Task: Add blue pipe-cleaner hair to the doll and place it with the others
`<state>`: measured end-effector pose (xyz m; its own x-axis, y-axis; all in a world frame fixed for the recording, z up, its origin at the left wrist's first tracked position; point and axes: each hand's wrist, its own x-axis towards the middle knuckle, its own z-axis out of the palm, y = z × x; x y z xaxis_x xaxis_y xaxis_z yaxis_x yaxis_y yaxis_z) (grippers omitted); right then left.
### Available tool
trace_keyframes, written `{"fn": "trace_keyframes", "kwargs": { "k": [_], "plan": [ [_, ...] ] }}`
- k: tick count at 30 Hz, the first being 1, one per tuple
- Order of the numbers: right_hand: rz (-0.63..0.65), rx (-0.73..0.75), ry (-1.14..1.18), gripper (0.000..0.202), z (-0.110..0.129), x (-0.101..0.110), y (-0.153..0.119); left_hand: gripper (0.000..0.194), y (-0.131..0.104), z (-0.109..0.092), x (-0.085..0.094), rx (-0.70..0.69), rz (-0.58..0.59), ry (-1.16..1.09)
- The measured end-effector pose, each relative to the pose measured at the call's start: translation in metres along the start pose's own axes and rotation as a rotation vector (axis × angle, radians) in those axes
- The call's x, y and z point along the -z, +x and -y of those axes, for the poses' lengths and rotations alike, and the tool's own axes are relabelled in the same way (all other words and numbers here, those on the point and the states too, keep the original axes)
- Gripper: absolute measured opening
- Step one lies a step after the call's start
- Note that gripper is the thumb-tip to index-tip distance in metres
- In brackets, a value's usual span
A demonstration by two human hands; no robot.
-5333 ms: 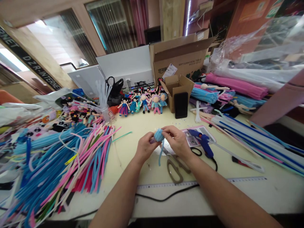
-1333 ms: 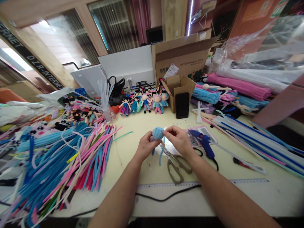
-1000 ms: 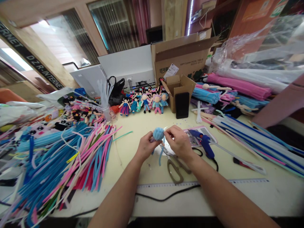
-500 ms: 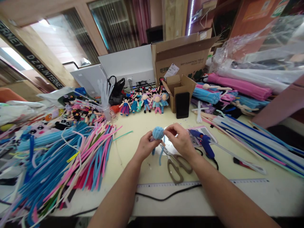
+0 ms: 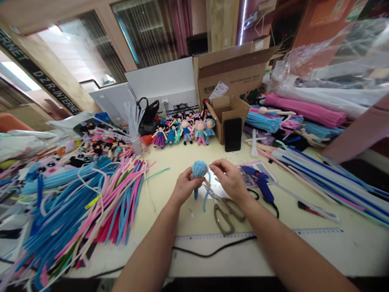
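My left hand (image 5: 184, 185) is closed around a small pipe-cleaner doll (image 5: 199, 168) whose rounded, light blue head of hair points up; its lower part is mostly behind my fingers. Just right of the head, my right hand (image 5: 228, 177) has thumb and forefinger pinched together, and what lies between them, if anything, is too small to make out. A blue pipe-cleaner strand (image 5: 206, 199) dangles below the doll. Beneath my hands lie scissors (image 5: 224, 219) with grey-brown handles, their blades partly covered. A blue glue gun (image 5: 263, 184) rests beyond my right wrist.
Loose coloured pipe cleaners (image 5: 75, 202) heap up at left. Finished dolls (image 5: 185, 132) stand at the back beside a small cardboard box (image 5: 232, 107) and a black phone (image 5: 233, 134). More pipe cleaners (image 5: 322, 174) lie at right. A ruler (image 5: 316, 231) and black cable (image 5: 209, 255) cross the front.
My left hand has shifted the doll slightly left and its head has turned a little. My right fingertips now sit a bit farther from the head.
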<state>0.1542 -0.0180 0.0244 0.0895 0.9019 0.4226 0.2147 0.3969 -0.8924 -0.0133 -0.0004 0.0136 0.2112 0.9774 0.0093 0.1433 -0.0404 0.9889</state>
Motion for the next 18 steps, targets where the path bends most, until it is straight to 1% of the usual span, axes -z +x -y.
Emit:
{"fn": "trace_keyframes", "kwargs": {
  "k": [2, 4, 7, 9, 11, 15, 18],
  "plan": [
    [-0.005, -0.077, 0.092, 0.015, -0.004, -0.001, 0.002, 0.037, 0.0, -0.001, 0.0, 0.03, 0.017, -0.056],
    [0.009, -0.144, 0.129, 0.018, -0.01, -0.004, 0.003, 0.038, 0.0, -0.002, 0.0, 0.034, 0.04, -0.107],
    [0.107, -0.235, 0.194, 0.033, -0.019, -0.009, 0.004, 0.038, 0.0, -0.001, -0.001, 0.006, 0.093, -0.163],
    [0.187, -0.267, 0.27, 0.038, -0.023, -0.012, 0.004, 0.04, 0.0, 0.001, -0.001, 0.013, 0.114, -0.178],
    [0.223, -0.307, 0.337, 0.037, -0.025, -0.013, 0.003, 0.041, 0.0, 0.004, -0.001, 0.03, 0.113, -0.184],
    [0.216, -0.43, 0.378, 0.034, -0.023, -0.012, 0.003, 0.042, 0.002, 0.007, -0.001, 0.032, 0.089, -0.189],
    [0.227, -0.441, 0.381, 0.034, -0.02, -0.011, 0.003, 0.044, 0.002, 0.006, -0.001, 0.044, 0.053, -0.197]
  ]
}}
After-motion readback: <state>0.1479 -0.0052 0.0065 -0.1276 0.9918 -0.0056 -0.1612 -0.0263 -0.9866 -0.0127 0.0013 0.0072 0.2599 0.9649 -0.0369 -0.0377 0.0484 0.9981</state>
